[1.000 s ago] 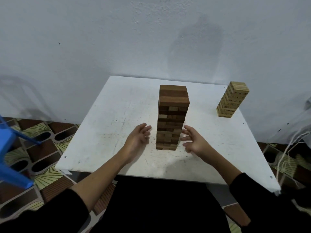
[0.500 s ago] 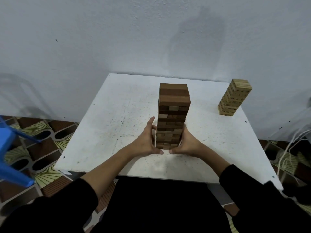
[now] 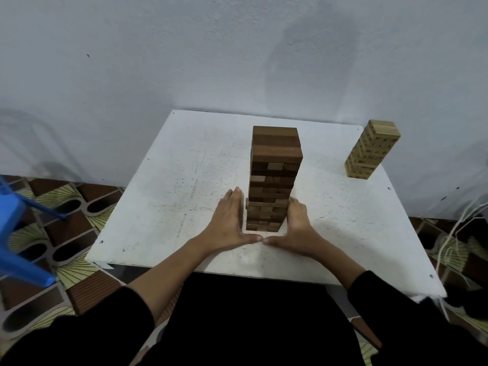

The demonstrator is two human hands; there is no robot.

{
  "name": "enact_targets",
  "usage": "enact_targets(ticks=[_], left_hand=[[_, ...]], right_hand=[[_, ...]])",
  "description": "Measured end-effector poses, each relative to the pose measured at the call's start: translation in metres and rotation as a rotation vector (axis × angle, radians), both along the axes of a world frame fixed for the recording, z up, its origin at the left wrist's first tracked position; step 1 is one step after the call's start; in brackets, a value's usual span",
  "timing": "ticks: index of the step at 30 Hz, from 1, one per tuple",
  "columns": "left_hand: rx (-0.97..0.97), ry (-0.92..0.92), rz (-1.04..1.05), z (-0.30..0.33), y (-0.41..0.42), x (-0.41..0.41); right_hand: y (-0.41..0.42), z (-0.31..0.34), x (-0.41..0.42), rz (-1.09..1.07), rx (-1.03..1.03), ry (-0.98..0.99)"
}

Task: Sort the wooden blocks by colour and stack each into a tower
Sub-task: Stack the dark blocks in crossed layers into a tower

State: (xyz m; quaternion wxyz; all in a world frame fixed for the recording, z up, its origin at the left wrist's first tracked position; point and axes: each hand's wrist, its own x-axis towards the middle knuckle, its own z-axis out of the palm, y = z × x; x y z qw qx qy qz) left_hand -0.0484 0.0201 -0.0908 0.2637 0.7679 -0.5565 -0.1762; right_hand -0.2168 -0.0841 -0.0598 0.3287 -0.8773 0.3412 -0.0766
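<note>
Dark-brown tower between flat left hand and right hand.

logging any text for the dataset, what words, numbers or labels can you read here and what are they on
No text can be read.
Light tower: dark printed marks on the block faces, too small and blurred to read.
Dark tower: no print visible.
Table, wall: only scuffs and specks, no writing.
</note>
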Motion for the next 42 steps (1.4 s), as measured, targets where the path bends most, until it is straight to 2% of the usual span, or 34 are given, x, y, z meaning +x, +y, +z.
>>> enact_targets(ticks=[3,13,31,35,42], left_hand=[[0.013,-0.072,-0.023,-0.001,-0.001,-0.003],[0.078,-0.15,-0.068,-0.003,-0.002,-0.003],[0.096,-0.179,-0.09,-0.005,-0.005,-0.002],[0.081,-0.161,-0.086,-0.005,-0.005,-0.002],[0.024,0.056,-0.002,0.008,-0.005,0.009]], right_hand=[[0.0,-0.008,0.0,0.002,-0.028,0.003],[-0.002,-0.012,0.002,0.057,-0.076,0.011],[-0.007,-0.019,0.002,0.086,-0.106,0.017],[-0.006,-0.017,0.002,0.086,-0.08,0.026],[-0.01,0.006,0.003,-0.056,0.057,0.038]])
